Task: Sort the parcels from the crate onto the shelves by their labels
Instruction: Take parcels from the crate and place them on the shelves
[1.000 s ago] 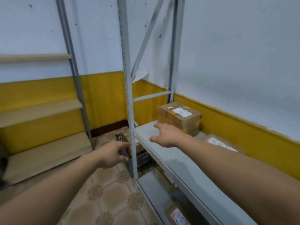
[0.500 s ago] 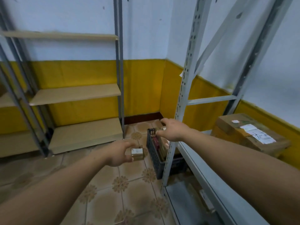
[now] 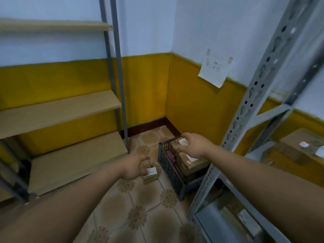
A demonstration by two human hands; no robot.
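Observation:
A dark plastic crate point(image 3: 167, 166) stands on the tiled floor in the corner, holding several cardboard parcels point(image 3: 192, 163) with white labels. My right hand point(image 3: 194, 145) hovers over the crate. Its fingers are loosely curved above the top parcel's label and are not closed on it. A small labelled box point(image 3: 151, 175) lies on the floor left of the crate. My left hand point(image 3: 134, 166) hangs just in front of it with spread, relaxed fingers, holding nothing.
Wooden shelves point(image 3: 61, 109) line the left wall. A grey metal rack upright point(image 3: 245, 120) rises beside the crate on the right. Its shelf carries a cardboard box point(image 3: 298, 146), and a lower shelf point(image 3: 210, 220) holds another parcel. A handwritten note point(image 3: 214, 69) hangs on the wall.
My view has swung left from the metal rack to the corner. My right hand left the rack shelf and came over the crate. My left hand moved toward the small box on the floor.

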